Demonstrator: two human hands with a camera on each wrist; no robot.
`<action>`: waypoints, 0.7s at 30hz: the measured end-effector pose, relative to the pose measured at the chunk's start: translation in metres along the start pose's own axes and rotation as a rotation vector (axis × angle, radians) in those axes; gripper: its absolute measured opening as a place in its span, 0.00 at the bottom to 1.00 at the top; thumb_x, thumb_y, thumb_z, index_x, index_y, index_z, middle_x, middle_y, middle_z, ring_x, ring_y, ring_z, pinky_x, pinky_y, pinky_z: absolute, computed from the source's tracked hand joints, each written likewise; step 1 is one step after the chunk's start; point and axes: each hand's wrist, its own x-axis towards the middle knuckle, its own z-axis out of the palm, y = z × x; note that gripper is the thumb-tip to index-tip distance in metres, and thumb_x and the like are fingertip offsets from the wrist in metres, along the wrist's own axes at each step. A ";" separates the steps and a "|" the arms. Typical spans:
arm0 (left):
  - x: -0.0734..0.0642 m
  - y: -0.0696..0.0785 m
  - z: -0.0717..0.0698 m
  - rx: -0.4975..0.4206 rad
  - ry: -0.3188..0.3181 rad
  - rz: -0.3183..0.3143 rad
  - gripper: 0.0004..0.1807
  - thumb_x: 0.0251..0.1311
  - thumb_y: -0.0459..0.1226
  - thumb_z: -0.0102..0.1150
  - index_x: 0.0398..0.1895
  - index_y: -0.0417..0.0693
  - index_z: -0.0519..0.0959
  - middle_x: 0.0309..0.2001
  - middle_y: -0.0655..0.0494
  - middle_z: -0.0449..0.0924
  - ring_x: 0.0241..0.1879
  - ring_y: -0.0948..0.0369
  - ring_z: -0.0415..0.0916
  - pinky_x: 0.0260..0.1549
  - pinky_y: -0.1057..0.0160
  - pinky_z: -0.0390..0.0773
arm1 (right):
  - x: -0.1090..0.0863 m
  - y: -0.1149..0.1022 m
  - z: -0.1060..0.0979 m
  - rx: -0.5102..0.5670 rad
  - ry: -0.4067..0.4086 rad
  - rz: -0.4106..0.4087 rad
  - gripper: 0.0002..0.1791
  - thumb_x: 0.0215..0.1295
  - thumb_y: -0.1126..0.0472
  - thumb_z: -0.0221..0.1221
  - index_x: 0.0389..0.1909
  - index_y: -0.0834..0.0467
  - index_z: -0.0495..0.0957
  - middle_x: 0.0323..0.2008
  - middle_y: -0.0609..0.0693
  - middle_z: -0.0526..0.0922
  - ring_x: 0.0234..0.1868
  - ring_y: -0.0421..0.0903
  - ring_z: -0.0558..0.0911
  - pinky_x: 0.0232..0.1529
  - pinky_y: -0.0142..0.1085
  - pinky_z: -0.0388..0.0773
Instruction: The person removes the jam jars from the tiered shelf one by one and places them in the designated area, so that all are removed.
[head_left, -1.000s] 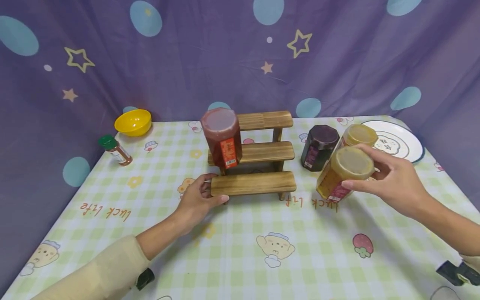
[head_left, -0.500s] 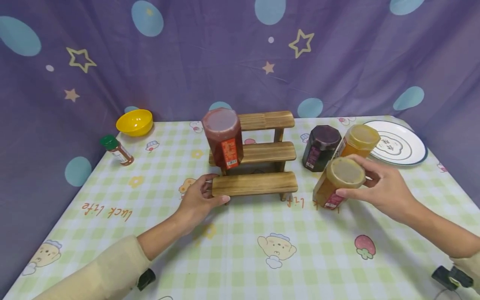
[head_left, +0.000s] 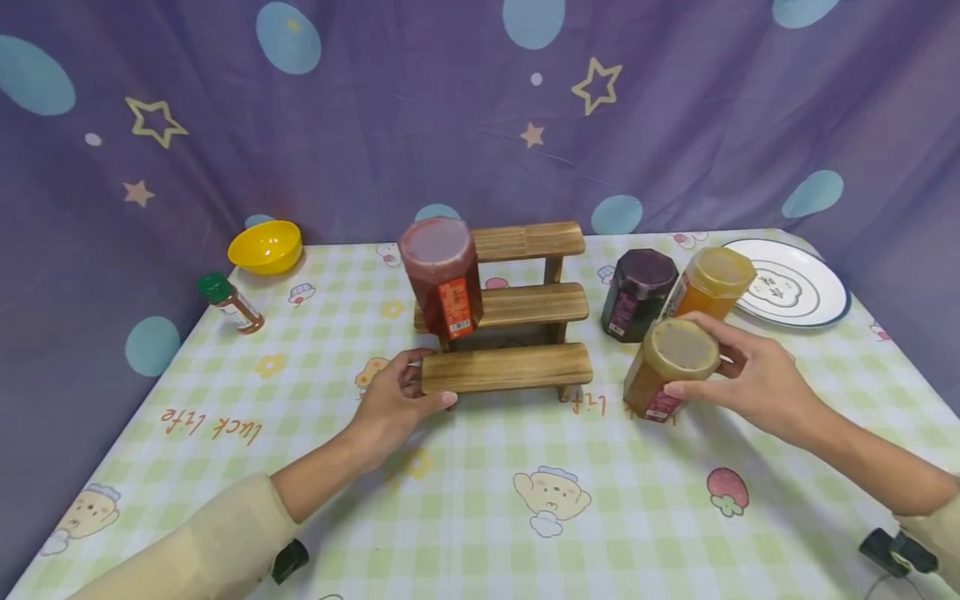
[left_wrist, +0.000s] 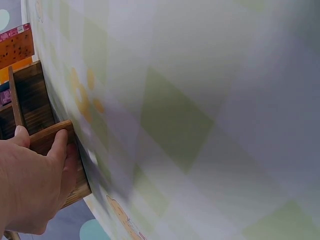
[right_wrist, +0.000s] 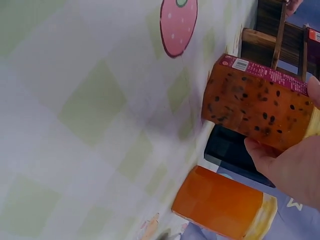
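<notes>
Your right hand [head_left: 761, 387], the nearer one, pinches a dark-specked amber jar [head_left: 654, 379] in its fingers [right_wrist: 259, 154], long axis roughly upright, to the right of the three-step wooden stand [head_left: 507, 367] on the desk [head_left: 480, 500]. Your left hand [head_left: 397, 396] grips the left end of the lowest step. The jar's pink label [head_left: 663, 403] is too small to read; "Luck life" [head_left: 212, 423] shows upside down on the tablecloth.

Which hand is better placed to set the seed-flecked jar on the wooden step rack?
Probably the right. The right hand grips the seed-flecked jar, right of the wooden step rack; the left hand holds the rack's lowest step at its left end.
</notes>
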 end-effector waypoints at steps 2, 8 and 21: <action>0.000 0.000 0.000 0.004 0.001 -0.003 0.37 0.54 0.39 0.71 0.66 0.50 0.65 0.46 0.51 0.69 0.40 0.58 0.62 0.35 0.66 0.67 | 0.001 -0.001 0.000 -0.037 -0.007 -0.011 0.40 0.47 0.62 0.75 0.64 0.54 0.70 0.53 0.45 0.77 0.50 0.26 0.76 0.48 0.18 0.71; -0.001 0.000 0.000 0.005 -0.001 -0.002 0.37 0.54 0.39 0.70 0.67 0.50 0.64 0.48 0.51 0.69 0.41 0.58 0.62 0.36 0.65 0.68 | 0.002 -0.004 -0.003 -0.107 -0.051 -0.049 0.42 0.48 0.61 0.74 0.66 0.56 0.66 0.56 0.53 0.74 0.51 0.20 0.71 0.48 0.14 0.66; -0.001 -0.001 -0.001 -0.001 -0.006 0.013 0.36 0.54 0.39 0.70 0.66 0.49 0.65 0.41 0.52 0.66 0.36 0.59 0.60 0.30 0.66 0.65 | 0.017 -0.067 -0.018 -0.127 0.014 -0.154 0.41 0.51 0.65 0.72 0.67 0.51 0.65 0.59 0.51 0.70 0.52 0.31 0.72 0.52 0.16 0.64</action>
